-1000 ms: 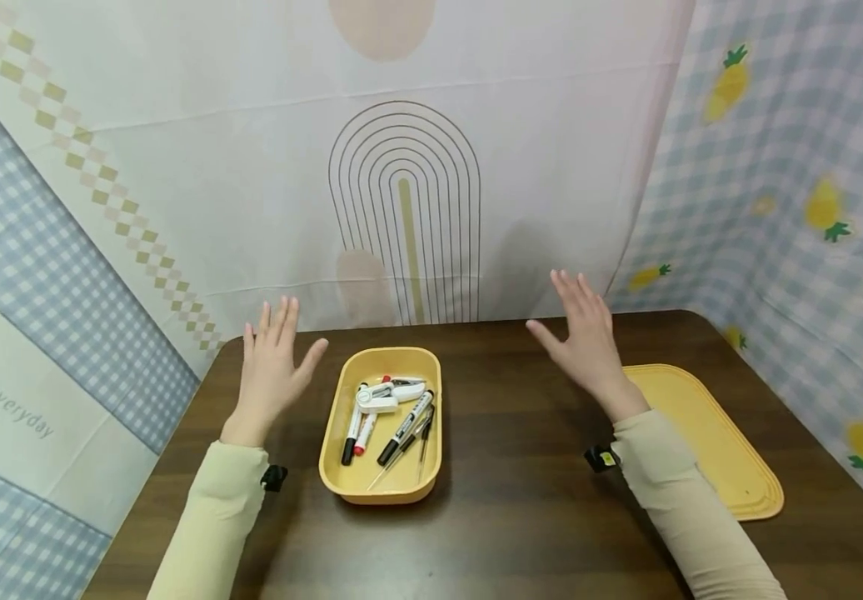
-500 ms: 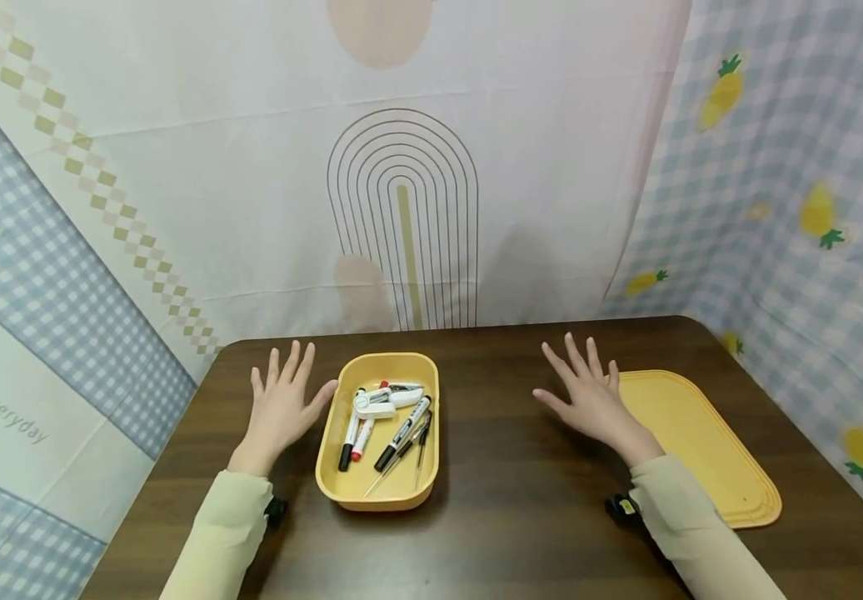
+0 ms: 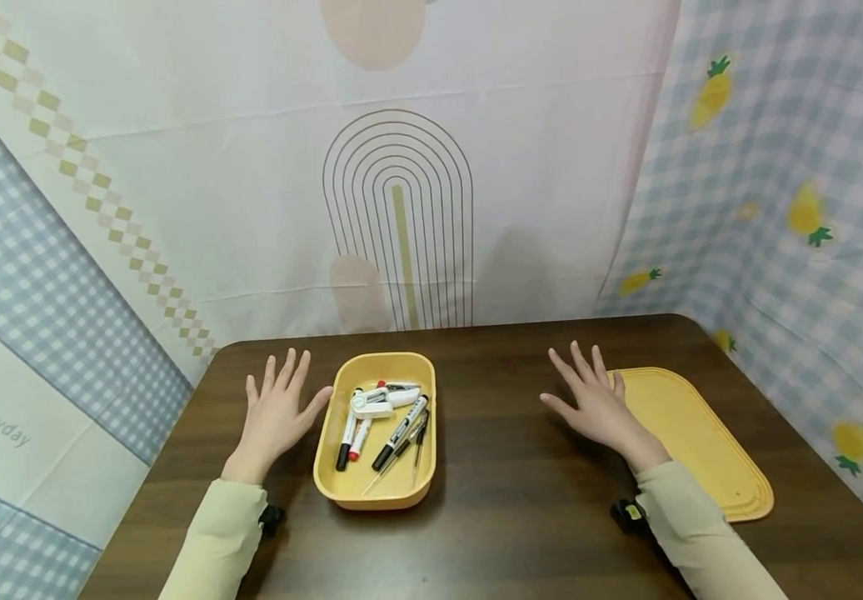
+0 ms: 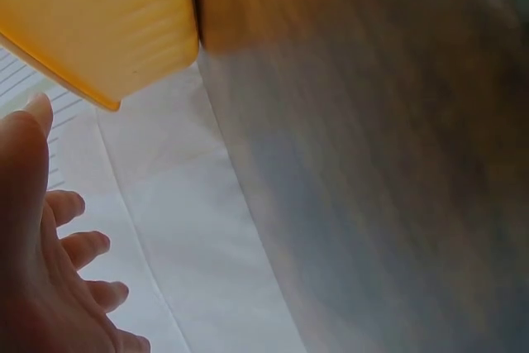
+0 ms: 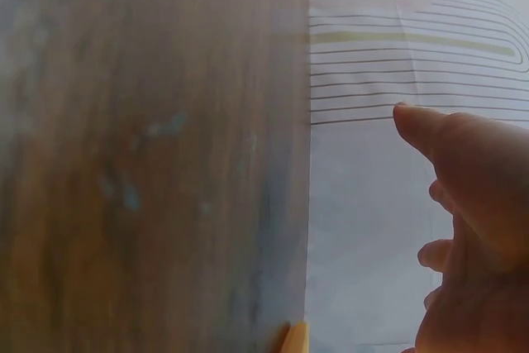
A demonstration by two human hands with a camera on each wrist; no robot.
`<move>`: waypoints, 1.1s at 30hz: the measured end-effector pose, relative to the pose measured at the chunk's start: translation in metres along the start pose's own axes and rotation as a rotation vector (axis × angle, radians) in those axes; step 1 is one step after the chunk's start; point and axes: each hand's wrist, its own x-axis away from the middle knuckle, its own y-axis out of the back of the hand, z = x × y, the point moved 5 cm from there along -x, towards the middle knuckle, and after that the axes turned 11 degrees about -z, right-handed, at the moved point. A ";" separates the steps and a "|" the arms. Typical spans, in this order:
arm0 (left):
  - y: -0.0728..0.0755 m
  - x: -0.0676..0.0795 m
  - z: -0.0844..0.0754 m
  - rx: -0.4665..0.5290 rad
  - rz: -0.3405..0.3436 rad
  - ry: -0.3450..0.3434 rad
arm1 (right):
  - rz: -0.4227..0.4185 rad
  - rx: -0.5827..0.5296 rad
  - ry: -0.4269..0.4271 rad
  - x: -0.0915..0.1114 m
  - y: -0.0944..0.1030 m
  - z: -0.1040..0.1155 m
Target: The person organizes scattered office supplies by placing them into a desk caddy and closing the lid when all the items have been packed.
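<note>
A yellow bin (image 3: 375, 503) stands left of the middle of the table. Inside lie a black-capped marker (image 3: 400, 433), another black-capped marker (image 3: 346, 446), a red-capped marker (image 3: 360, 439), a white hinged object (image 3: 371, 407) of unclear kind and thin tools (image 3: 418, 454) with dark handles. My left hand (image 3: 276, 417) has its fingers spread beside the bin, thumb close to the rim; whether they touch is unclear. Spread fingers also show on my right hand (image 3: 600, 408), by the near-left side of a flat yellow tray (image 3: 686, 433). Both hands hold nothing.
The dark wooden table (image 3: 506, 517) carries the bin and the tray. A white printed cloth (image 3: 551, 167) hangs along its back edge. Checked cloth with pineapples (image 3: 799, 333) hangs on the right, and blue checked cloth (image 3: 49, 250) on the left.
Both hands came down from a raised position to a lower one over the table and then stayed nearly still. The bin's contents look unchanged; the view has shifted slightly.
</note>
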 end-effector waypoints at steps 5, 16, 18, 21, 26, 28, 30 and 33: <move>-0.003 -0.001 0.000 0.002 0.010 0.003 | -0.012 -0.009 -0.021 -0.002 0.004 -0.002; -0.009 -0.001 -0.006 0.039 0.067 0.007 | 0.050 0.030 -0.139 0.001 0.033 -0.030; -0.010 -0.001 -0.008 0.048 0.076 -0.001 | 0.078 0.037 -0.183 0.004 0.039 -0.046; -0.011 -0.001 -0.011 0.057 0.089 -0.017 | 0.121 0.041 -0.242 0.012 0.048 -0.072; -0.014 0.000 -0.014 0.071 0.103 -0.056 | 0.191 -0.002 -0.304 0.030 0.060 -0.110; -0.014 0.001 -0.016 0.086 0.105 -0.071 | 0.210 -0.029 -0.302 0.036 0.063 -0.120; -0.014 0.001 -0.017 0.107 0.110 -0.087 | 0.227 -0.056 -0.296 0.040 0.065 -0.126; -0.015 0.001 -0.019 0.148 0.133 -0.111 | 0.253 -0.094 -0.306 0.046 0.068 -0.132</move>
